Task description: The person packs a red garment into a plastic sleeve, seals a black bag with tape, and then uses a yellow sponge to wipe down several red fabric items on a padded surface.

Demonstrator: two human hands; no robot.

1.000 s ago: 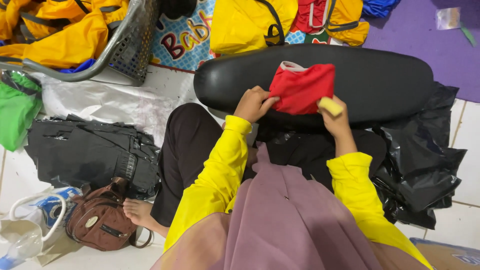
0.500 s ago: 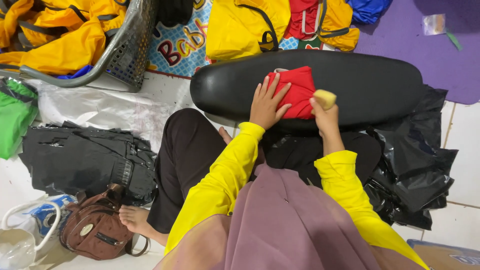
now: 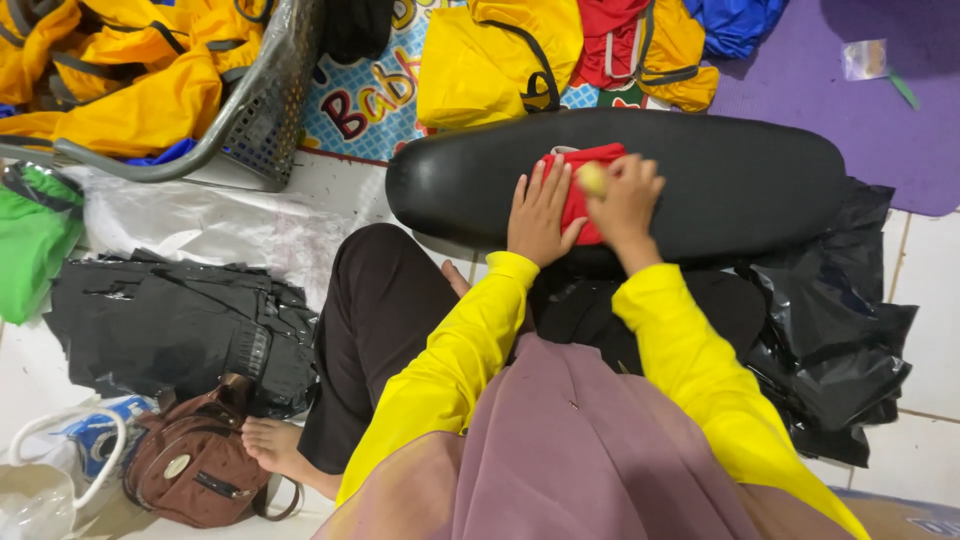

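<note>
I have both hands on a red cloth (image 3: 578,195) that lies folded on a long black board (image 3: 740,180) across my lap. My left hand (image 3: 540,212) lies flat and open, fingers spread, pinning the cloth's left edge. My right hand (image 3: 625,200) is curled around a small yellow lump (image 3: 593,178), pressing it onto the cloth's top; the two hands almost touch. The cloth sits left of the board's middle, its far edge near the board's far rim, its near edge under my palms. To the right the board's surface runs bare up to its rounded end; to the left there is a shorter bare stretch. Beyond the board, yellow garments (image 3: 500,55) crowd its far rim on a patterned mat (image 3: 350,100). A grey basket (image 3: 265,110) stands far left. A black plastic bag (image 3: 840,330) bunches under the board's right end. On the floor (image 3: 930,290) to my left lie a clear plastic sheet (image 3: 200,230), dark folded clothes (image 3: 170,320) and a brown bag (image 3: 190,465) by my bare foot (image 3: 275,445).
</note>
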